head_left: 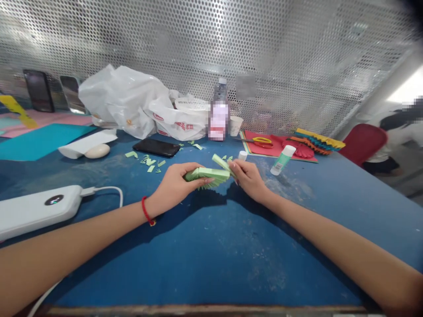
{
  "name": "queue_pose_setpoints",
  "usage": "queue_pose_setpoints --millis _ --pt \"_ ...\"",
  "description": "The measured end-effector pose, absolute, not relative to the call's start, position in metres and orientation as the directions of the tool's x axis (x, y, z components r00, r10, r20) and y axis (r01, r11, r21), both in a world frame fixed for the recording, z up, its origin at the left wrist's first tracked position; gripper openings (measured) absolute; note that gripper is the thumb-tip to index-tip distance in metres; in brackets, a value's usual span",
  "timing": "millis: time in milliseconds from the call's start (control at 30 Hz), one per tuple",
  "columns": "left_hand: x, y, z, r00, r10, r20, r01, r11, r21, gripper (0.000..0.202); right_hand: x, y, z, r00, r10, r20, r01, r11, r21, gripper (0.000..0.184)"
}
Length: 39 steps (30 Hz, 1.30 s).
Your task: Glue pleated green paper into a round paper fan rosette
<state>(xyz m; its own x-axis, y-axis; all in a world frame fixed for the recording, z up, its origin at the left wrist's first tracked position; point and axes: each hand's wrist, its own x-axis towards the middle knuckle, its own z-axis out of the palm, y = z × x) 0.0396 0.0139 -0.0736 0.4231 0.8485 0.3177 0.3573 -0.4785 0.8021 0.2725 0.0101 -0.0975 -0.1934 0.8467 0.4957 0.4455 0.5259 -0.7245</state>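
Left of glue stick [283, 160], we are holding green pleated paper [211, 174] just above tabletop [211, 264]. Left hand [173, 185] is clasping stack between thumb and fingers; right hand [248, 179], nearer glue stick, is pinching opposite end. We are judging paper light, springy, easily creased, barely slippery; we are favouring gentle grip along folded edges. Right fingers are hiding that end; we are not telling whether projecting flap [222, 163] is joined or separate. Underside pleats are blurring.
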Motion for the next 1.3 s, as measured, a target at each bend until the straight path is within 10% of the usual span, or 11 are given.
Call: queue_pose_setpoints --millis 233,433,667,867,1000,1100,1300 --pt "0.035 0.014 -0.074 0.512 0.801 0.310 0.101 -0.415 0.904 0.032 0.269 0.002 -0.097 0.103 0.626 0.773 0.552 0.610 -0.569 0.027" --pt "0.038 0.008 -0.076 0.563 0.815 0.137 -0.108 -0.092 0.990 0.045 0.246 -0.031 -0.085 -0.528 0.392 0.753 0.553 0.832 -0.045 0.044" --pt "0.043 -0.007 -0.071 0.476 0.874 0.102 -0.308 0.056 0.950 0.048 0.238 -0.037 -0.084 -0.731 0.186 0.657 0.519 0.776 0.358 0.053" --pt "0.036 -0.016 -0.066 0.853 0.519 -0.061 -0.134 0.330 0.934 0.042 0.225 -0.051 -0.075 -0.848 -0.062 0.526 0.373 0.636 0.676 0.037" --pt "0.031 -0.003 -0.072 0.787 0.592 0.171 -0.022 -0.250 0.968 0.027 0.224 -0.056 -0.074 -0.766 -0.313 0.561 0.168 0.745 0.645 0.016" --pt "0.033 0.000 -0.076 0.609 0.743 0.278 0.006 -0.355 0.935 0.051 0.228 -0.056 -0.081 -0.606 -0.314 0.730 0.254 0.793 0.553 0.007" --pt "0.036 -0.004 -0.074 0.396 0.785 0.476 -0.055 -0.497 0.866 0.071 0.225 -0.059 -0.091 -0.338 0.323 0.884 0.385 0.905 -0.183 0.026"
